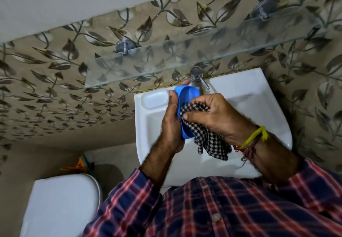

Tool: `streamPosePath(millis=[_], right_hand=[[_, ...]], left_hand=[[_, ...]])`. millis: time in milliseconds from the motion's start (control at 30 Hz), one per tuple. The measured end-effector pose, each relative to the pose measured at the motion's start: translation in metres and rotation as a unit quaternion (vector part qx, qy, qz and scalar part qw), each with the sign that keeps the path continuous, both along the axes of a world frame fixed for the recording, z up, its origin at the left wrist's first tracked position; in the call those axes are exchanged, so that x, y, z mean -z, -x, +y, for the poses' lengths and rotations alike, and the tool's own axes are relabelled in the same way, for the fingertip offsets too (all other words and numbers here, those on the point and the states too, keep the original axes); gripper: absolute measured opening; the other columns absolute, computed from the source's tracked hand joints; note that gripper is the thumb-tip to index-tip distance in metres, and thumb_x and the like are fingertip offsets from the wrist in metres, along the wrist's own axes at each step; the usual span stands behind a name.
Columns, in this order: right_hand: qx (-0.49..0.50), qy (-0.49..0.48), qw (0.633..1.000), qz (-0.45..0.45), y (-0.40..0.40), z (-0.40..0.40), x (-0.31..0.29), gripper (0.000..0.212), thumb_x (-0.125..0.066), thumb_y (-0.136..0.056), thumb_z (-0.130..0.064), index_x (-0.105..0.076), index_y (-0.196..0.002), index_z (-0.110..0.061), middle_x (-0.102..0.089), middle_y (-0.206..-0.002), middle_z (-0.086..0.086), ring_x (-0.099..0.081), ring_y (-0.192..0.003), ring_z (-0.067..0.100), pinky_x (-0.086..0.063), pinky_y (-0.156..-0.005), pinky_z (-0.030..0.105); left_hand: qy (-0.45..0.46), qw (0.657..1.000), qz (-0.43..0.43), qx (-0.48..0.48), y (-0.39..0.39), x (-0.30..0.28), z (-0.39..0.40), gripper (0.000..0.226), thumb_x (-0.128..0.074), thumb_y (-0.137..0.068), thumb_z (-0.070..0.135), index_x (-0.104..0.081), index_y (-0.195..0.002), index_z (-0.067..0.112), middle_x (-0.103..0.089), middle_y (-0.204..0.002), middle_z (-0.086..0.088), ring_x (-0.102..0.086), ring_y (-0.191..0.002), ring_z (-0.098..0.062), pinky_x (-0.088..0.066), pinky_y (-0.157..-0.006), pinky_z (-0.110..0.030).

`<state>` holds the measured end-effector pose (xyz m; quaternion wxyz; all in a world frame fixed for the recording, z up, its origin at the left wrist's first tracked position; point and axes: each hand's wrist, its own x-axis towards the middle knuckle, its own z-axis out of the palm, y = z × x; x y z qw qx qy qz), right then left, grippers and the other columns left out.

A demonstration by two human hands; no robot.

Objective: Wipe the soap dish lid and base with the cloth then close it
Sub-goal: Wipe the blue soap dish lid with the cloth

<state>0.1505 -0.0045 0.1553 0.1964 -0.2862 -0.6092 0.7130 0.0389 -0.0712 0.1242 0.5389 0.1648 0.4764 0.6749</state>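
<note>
**Wiping one blue half of the soap dish over the basin**

Scanning from the left, we see a white cistern lid (61, 205) at about 8 o'clock, then the white basin (273, 118) in the middle. Our left hand (172, 123) is wrapped around a blue soap dish piece (187, 96), held on edge with its hollow facing 3 o'clock. We cannot tell whether it is the lid or the base. Our right hand (212, 114) is clenched on the checked cloth (207, 140), pressing a wad into that hollow while the loose tail hangs toward 6 o'clock. The tap (198, 77) stands just behind the dish at 12 o'clock, under a glass shelf (185, 58).

We judge the wiping step to be underway on one half only; the other half is not visible. Next we would need to work the cloth round the inner rim, then find and wipe the other half before closing the two together.
</note>
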Motion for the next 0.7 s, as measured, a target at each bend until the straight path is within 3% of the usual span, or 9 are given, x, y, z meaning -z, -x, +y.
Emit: streamPosePath(millis=[67,200,333,433,567,633,700], right_hand=[[-0.046,-0.013,0.999,-0.01,-0.003,-0.005,0.002,0.003,-0.071,-0.083,0.002,-0.072,-0.084,0.0,-0.072,-0.072,0.014,-0.065,-0.061,0.018,-0.057,-0.058,0.029],[-0.037,-0.009,0.999,0.002,0.001,-0.003,0.001,0.003,-0.069,-0.084,0.003,-0.071,-0.086,0.002,-0.072,-0.075,0.018,-0.066,-0.063,0.02,-0.058,-0.06,0.03],[-0.114,-0.057,0.992,-0.014,0.0,-0.009,0.002,0.002,-0.071,-0.084,0.002,-0.072,-0.085,0.0,-0.071,-0.07,0.007,-0.065,-0.061,0.011,-0.053,-0.057,0.022],[-0.119,-0.054,0.991,-0.011,-0.001,-0.006,0.003,0.002,-0.071,-0.085,0.0,-0.072,-0.087,0.001,-0.073,-0.075,0.013,-0.065,-0.065,0.015,-0.056,-0.063,0.028],[-0.138,-0.119,0.983,-0.01,-0.005,-0.012,0.007,0.006,-0.076,-0.085,-0.012,-0.074,-0.09,-0.009,-0.075,-0.079,-0.003,-0.069,-0.071,0.007,-0.053,-0.067,0.018],[-0.124,-0.128,0.984,-0.002,-0.006,-0.012,0.007,0.008,-0.079,-0.082,-0.016,-0.075,-0.089,-0.013,-0.076,-0.08,-0.004,-0.071,-0.072,0.007,-0.054,-0.068,0.018],[-0.096,-0.131,0.987,0.006,-0.003,-0.011,0.008,0.006,-0.079,-0.081,-0.014,-0.075,-0.084,-0.016,-0.075,-0.075,-0.004,-0.07,-0.067,0.007,-0.054,-0.063,0.018]], left_hand=[[0.004,1.0,0.023,-0.015,0.004,-0.002,0.001,0.052,-0.031,-0.104,0.055,-0.059,-0.135,0.025,-0.073,-0.103,-0.004,-0.07,-0.092,-0.02,-0.059,-0.081,-0.033],[0.016,1.0,0.023,-0.014,0.006,0.0,-0.002,0.052,-0.032,-0.102,0.059,-0.061,-0.133,0.029,-0.073,-0.102,-0.005,-0.071,-0.09,-0.02,-0.059,-0.078,-0.033],[0.007,0.999,0.037,-0.026,0.012,-0.002,-0.005,0.052,-0.037,-0.1,0.06,-0.063,-0.131,0.029,-0.07,-0.104,-0.007,-0.067,-0.091,-0.022,-0.057,-0.08,-0.035],[-0.005,1.0,0.021,-0.023,0.011,0.001,-0.007,0.051,-0.035,-0.101,0.06,-0.065,-0.129,0.03,-0.073,-0.104,-0.006,-0.07,-0.091,-0.022,-0.059,-0.08,-0.036],[0.007,0.999,0.014,-0.033,0.016,-0.002,-0.007,0.05,-0.038,-0.101,0.059,-0.064,-0.13,0.028,-0.072,-0.093,-0.005,-0.067,-0.084,-0.021,-0.055,-0.08,-0.037],[0.023,0.998,0.021,-0.054,0.017,-0.007,-0.004,0.048,-0.04,-0.101,0.059,-0.071,-0.119,0.028,-0.073,-0.085,-0.002,-0.067,-0.077,-0.018,-0.056,-0.076,-0.034],[0.049,0.996,0.03,-0.074,0.016,-0.009,0.0,0.052,-0.042,-0.098,0.064,-0.081,-0.093,0.029,-0.072,-0.075,0.0,-0.067,-0.069,-0.016,-0.054,-0.072,-0.032]])
